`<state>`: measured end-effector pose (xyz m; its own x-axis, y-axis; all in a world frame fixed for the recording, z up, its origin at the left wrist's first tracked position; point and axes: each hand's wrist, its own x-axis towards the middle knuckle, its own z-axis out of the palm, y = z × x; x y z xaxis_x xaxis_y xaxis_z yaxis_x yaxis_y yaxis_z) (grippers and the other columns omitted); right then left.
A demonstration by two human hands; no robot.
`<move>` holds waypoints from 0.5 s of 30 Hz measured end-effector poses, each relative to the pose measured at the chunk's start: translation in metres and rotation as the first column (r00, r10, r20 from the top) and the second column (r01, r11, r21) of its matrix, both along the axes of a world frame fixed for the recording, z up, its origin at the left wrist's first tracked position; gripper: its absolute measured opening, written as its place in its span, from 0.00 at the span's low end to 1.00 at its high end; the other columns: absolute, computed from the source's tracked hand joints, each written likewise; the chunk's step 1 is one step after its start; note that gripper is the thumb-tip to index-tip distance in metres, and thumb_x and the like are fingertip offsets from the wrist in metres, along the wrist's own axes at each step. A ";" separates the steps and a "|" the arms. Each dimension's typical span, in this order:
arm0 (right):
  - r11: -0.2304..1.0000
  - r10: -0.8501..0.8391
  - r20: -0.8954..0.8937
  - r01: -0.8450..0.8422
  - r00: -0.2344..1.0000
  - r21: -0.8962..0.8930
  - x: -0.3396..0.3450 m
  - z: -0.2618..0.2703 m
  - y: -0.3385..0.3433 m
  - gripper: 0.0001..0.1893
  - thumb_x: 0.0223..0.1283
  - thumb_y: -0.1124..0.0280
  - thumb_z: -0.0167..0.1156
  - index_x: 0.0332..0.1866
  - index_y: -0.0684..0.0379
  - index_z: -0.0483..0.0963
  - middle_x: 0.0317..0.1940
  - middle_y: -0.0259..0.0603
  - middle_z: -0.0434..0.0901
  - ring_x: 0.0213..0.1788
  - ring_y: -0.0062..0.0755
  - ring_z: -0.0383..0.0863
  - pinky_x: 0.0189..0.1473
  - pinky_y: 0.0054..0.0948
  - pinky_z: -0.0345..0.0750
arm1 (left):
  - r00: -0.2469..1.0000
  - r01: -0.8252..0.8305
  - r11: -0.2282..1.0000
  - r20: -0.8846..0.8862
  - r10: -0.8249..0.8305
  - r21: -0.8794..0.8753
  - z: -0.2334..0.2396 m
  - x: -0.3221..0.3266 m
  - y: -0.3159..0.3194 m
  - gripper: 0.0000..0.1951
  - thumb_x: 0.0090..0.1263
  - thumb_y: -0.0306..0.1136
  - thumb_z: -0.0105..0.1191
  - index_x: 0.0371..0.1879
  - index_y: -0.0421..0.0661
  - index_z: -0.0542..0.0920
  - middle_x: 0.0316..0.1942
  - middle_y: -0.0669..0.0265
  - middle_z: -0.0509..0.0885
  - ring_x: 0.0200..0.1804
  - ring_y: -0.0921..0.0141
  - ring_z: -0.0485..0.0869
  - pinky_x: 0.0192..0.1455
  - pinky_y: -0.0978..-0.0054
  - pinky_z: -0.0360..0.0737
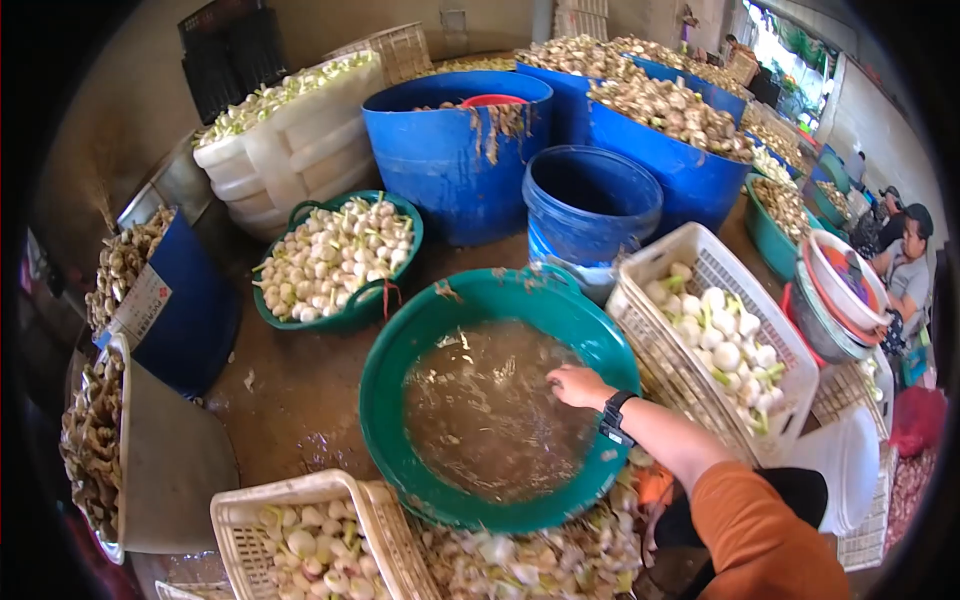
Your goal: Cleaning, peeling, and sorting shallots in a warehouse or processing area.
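Observation:
My right hand (pixel 579 386), with a black watch at the wrist, is over the right part of the murky brown water (pixel 495 420) in a large green plastic basin (pixel 390 450). Its fingertips are at the water's surface, and whether they hold anything is hidden. My left hand is out of view. Right of the basin, a white plastic crate (pixel 795 352) holds peeled white garlic bulbs (pixel 724 330) with green stems. Another crate (pixel 232 517) with garlic bulbs (pixel 322 547) stands at the lower left. Garlic skins (pixel 525 551) lie below the basin.
A green tub (pixel 409 259) of white bulbs stands at the upper left of the basin. Blue barrels (pixel 457 172), some heaped with unpeeled garlic (pixel 667 105), and a blue bucket (pixel 592 217) stand beyond. Stacked basins (pixel 840 300) and a seated person (pixel 907 262) are at the right.

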<state>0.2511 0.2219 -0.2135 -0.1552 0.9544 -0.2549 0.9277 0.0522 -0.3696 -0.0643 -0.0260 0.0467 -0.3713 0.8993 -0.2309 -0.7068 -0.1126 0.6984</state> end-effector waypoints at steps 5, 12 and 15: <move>0.860 -0.496 -0.065 0.480 0.866 -0.173 -0.022 -0.102 0.051 0.32 0.54 0.49 0.46 0.63 0.52 0.54 0.61 0.60 0.53 0.62 0.62 0.54 0.61 0.47 0.56 | 1.000 -0.018 0.999 0.009 0.018 -0.040 -0.005 -0.001 0.013 0.08 0.66 0.29 0.42 0.41 0.41 0.68 0.26 0.67 0.68 0.29 0.72 0.62 0.36 0.76 0.61; 0.954 0.067 -0.126 -0.100 0.990 -0.283 -0.175 -0.148 0.030 0.30 0.56 0.46 0.39 0.59 0.56 0.62 0.56 0.56 0.64 0.61 0.51 0.58 0.61 0.50 0.52 | 1.000 0.029 0.997 -0.002 -0.029 -0.073 -0.007 0.002 0.028 0.06 0.64 0.30 0.43 0.38 0.44 0.67 0.25 0.67 0.67 0.29 0.72 0.62 0.35 0.76 0.60; 0.842 0.454 -0.228 -0.499 0.861 -0.205 -0.195 -0.128 -0.024 0.25 0.57 0.53 0.42 0.54 0.59 0.66 0.52 0.51 0.68 0.55 0.48 0.65 0.55 0.57 0.57 | 1.000 0.015 0.997 -0.022 -0.017 -0.074 -0.003 -0.001 0.022 0.06 0.65 0.30 0.43 0.38 0.43 0.67 0.26 0.67 0.68 0.29 0.72 0.62 0.35 0.75 0.61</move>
